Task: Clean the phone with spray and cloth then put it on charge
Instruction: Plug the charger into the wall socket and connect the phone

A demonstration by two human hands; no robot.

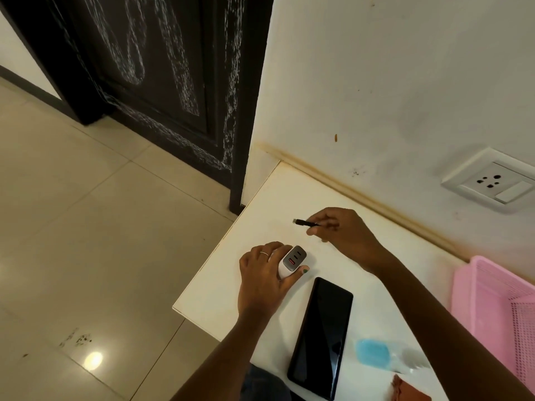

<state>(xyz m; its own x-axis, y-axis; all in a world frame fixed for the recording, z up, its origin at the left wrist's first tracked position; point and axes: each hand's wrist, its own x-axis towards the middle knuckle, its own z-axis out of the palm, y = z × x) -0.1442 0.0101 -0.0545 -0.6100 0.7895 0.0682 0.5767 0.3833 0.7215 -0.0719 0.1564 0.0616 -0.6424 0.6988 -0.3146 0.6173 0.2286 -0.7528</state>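
The black phone point(321, 337) lies screen up on the white table point(220, 296), near its front. My left hand point(266, 279) grips a white charger adapter point(291, 261) with its ports facing up, just left of the phone's far end. Above the table, my right hand point(344, 235) pinches the black cable plug point(304, 223), whose tip points left. A clear spray bottle with blue liquid point(376, 355) lies on its side to the right of the phone. A brown cloth point(408, 390) shows at the bottom edge.
A white wall socket with a switch point(492, 180) sits on the wall at the right. A pink plastic basket point(498, 311) stands at the table's right end. A dark door point(162, 70) and tiled floor point(86, 227) lie to the left.
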